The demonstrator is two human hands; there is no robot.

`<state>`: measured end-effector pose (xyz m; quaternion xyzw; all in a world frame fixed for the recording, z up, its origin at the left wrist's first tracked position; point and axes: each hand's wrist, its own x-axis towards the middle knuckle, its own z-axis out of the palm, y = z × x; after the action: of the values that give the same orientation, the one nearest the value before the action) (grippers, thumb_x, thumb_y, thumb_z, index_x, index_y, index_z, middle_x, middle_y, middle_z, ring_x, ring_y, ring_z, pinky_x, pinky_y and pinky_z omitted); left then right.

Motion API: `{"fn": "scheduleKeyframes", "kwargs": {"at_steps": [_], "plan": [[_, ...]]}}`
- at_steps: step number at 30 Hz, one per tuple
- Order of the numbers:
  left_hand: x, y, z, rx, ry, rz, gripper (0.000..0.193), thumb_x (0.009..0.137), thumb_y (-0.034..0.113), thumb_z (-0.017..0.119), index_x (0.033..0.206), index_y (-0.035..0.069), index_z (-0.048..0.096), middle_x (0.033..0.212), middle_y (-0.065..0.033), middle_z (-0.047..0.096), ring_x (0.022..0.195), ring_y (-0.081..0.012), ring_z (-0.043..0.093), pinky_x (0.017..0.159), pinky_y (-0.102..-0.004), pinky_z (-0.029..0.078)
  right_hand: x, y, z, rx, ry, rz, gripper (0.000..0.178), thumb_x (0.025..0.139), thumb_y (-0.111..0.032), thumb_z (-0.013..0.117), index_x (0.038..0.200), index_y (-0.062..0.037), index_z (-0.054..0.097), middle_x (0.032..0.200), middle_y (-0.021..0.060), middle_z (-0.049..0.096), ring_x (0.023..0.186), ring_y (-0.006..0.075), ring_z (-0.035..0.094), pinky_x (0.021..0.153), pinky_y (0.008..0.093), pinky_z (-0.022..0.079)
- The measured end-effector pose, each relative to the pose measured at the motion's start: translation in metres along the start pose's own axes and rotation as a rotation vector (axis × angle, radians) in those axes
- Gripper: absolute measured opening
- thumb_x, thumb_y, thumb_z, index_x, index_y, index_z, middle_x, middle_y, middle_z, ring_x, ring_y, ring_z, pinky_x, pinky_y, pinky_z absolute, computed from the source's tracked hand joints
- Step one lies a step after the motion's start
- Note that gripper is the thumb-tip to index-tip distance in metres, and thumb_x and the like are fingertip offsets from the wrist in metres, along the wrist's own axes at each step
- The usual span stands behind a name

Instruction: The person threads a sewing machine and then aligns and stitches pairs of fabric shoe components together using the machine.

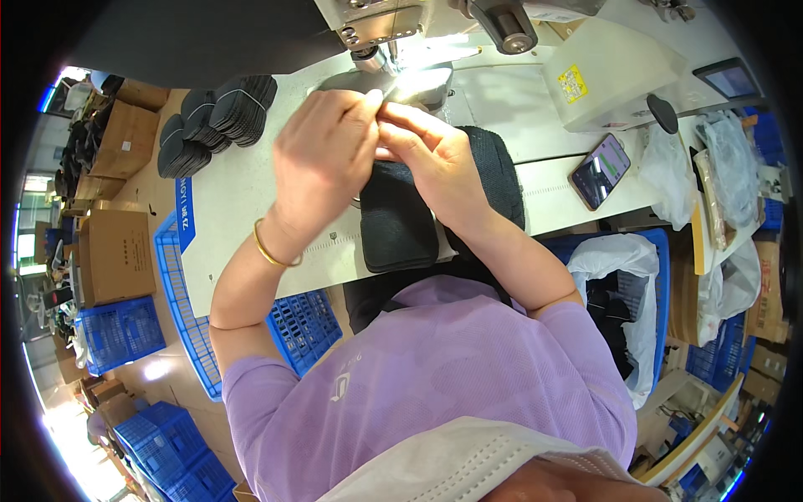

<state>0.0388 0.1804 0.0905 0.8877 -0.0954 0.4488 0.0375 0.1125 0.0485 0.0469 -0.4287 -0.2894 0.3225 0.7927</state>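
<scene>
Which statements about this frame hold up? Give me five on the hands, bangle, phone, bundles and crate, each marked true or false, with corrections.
1. The fingertips of the left hand and right hand are close together near the sewing machine head. True.
2. The gold-coloured bangle is on the right wrist. False: it is on the left wrist.
3. The phone lies to the left of both hands. False: it lies to their right.
4. Three bundles of black pieces lie at the left of the white tabletop. True.
5. The blue crate at the person's right has a black liner. False: its liner is whitish plastic.
</scene>
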Motion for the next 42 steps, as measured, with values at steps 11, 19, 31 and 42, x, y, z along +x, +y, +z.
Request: {"fn": "scheduleKeyframes", "kwargs": {"at_steps": [11, 19, 31, 42], "plan": [[0.0, 0.023, -0.001, -0.128, -0.03, -0.2, 0.025, 0.073, -0.005, 0.066, 0.098, -0.003, 0.068, 0.091, -0.0094, 0.062, 0.078, -0.0258, 0.062, 0.067, -0.0337, 0.052, -0.011, -0.004, 0.002, 0.053, 0.018, 0.041, 0.033, 0.1, -0.008, 0.049, 0.127, 0.0071, 0.057, 0.119, 0.0109, 0.064, 0.105, 0.0138, 0.063, 0.094, 0.0288, 0.051], [-0.008, -0.004, -0.017, -0.128, -0.091, -0.204, 0.049, 0.063, -0.012, 0.062, 0.11, 0.001, 0.068, 0.116, -0.0136, 0.064, 0.095, -0.0298, 0.064, 0.082, -0.0359, 0.054, -0.011, -0.001, -0.01, 0.014, 0.04, 0.022, 0.032, 0.1, -0.014, 0.055, 0.127, 0.0044, 0.056, 0.114, 0.0067, 0.065, 0.098, 0.0098, 0.063, 0.085, 0.027, 0.053], [-0.015, 0.006, -0.01, -0.104, -0.052, -0.037, 0.049, 0.057, -0.009, 0.065, 0.104, 0.001, 0.072, 0.108, -0.009, 0.069, 0.085, -0.0261, 0.062, 0.075, -0.0341, 0.054, -0.021, -0.019, -0.008, -0.181, -0.063, 0.028, 0.029, 0.101, -0.013, 0.046, 0.116, 0.0062, 0.062, 0.098, 0.0085, 0.068, 0.09, 0.0144, 0.07, 0.071, 0.0255, 0.057], [-0.02, 0.027, 0.0, 0.051, 0.051, 0.017, 0.041, 0.061, -0.004, 0.07, 0.102, 0.0, 0.072, 0.097, -0.0076, 0.067, 0.084, -0.0247, 0.062, 0.071, -0.0342, 0.054, -0.028, -0.026, -0.016, -0.284, -0.043, 0.039, 0.025, 0.102, -0.012, 0.047, 0.11, 0.0055, 0.063, 0.092, 0.0104, 0.071, 0.083, 0.0163, 0.071, 0.073, 0.0272, 0.058]]}}
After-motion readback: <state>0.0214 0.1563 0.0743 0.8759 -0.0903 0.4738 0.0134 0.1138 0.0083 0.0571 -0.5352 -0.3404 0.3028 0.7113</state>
